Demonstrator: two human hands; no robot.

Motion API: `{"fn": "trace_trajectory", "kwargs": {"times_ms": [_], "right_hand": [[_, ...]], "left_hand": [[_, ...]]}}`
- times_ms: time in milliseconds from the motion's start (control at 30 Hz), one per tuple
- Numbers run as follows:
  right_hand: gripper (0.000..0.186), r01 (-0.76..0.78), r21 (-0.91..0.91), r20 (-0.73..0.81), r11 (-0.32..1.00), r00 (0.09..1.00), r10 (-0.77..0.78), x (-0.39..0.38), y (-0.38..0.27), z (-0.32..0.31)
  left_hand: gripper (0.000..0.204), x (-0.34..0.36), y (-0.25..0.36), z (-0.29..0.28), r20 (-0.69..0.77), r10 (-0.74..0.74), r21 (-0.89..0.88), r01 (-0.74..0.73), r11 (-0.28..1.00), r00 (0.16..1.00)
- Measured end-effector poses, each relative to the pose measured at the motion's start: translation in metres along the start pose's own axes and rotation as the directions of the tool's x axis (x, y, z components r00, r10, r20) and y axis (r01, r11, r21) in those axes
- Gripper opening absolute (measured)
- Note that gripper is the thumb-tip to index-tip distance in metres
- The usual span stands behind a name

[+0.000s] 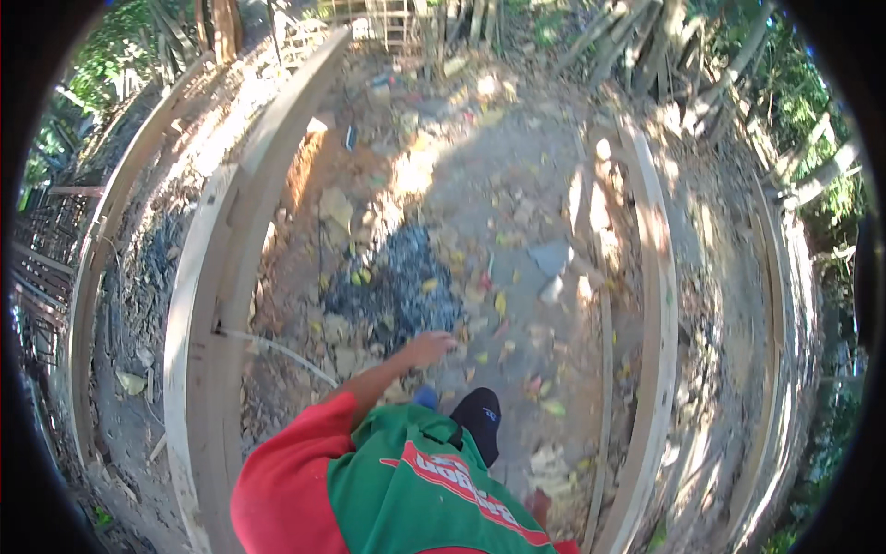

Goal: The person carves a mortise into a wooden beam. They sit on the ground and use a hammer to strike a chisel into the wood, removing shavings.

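My left hand [431, 348] reaches out in front of my body at the end of a bare forearm, the red sleeve [291, 462] pushed up behind it. Its fingers look stretched out and a little blurred, with nothing visible in them. Below the hand lies leaf-strewn ground, beside a dark patch of ash [420, 291]. A long wooden beam [217, 268] stands to the left of the arm, apart from the hand. My right hand does not show; only a bit of red cloth and a brownish patch appear at my right side.
Another long beam [655, 305] runs along my right, with a thin strip [604, 397] beside it. Further beams [92, 268] lie outside these on both sides. A grey flat piece [551, 258] rests among leaves. Leaning poles [637, 46] and shrubs stand at the back.
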State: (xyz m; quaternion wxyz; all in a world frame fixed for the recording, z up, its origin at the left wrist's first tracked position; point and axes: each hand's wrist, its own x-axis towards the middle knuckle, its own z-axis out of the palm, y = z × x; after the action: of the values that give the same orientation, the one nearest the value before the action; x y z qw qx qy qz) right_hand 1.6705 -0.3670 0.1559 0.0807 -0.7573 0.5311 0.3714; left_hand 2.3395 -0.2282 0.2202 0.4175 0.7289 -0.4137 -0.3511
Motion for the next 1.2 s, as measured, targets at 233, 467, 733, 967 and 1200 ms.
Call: {"fn": "trace_trajectory", "kwargs": {"times_ms": [233, 467, 733, 967, 1200], "right_hand": [[0.026, 0.274, 0.531, 0.182, 0.802, 0.887, -0.424, 0.207, -0.247, -0.242], [0.016, 0.959, -0.162, -0.256, 0.235, 0.189, -0.948, 0.512, -0.342, -0.539], [0.027, 0.787, 0.24, -0.612, 0.569, 0.577, -0.54, 0.673, -0.574, -1.026], [0.041, 0.578, -0.63, -0.235, 0.519, 0.495, -0.837, 0.769, -0.717, -1.052], [0.031, 0.84, -0.007, 0.201, 0.542, 0.532, -0.823, 0.774, -0.889, -1.075]], "left_hand": [[0.045, 0.298, 0.085, -0.104, -0.034, -0.113, 0.007, 0.114, 0.993, 0.993], [0.041, 0.36, -0.142, -0.158, -0.009, -0.784, 0.105, 0.78, 0.617, 0.621], [0.043, 0.27, -0.181, -0.24, -0.214, -0.977, -0.154, 0.988, 0.027, -0.007], [0.043, 0.573, -0.24, -0.399, -0.383, -0.856, -0.01, 0.925, 0.38, 0.348], [0.049, 0.844, 0.007, -0.854, -0.567, -0.219, -0.639, -0.256, 0.725, 0.794]]}}
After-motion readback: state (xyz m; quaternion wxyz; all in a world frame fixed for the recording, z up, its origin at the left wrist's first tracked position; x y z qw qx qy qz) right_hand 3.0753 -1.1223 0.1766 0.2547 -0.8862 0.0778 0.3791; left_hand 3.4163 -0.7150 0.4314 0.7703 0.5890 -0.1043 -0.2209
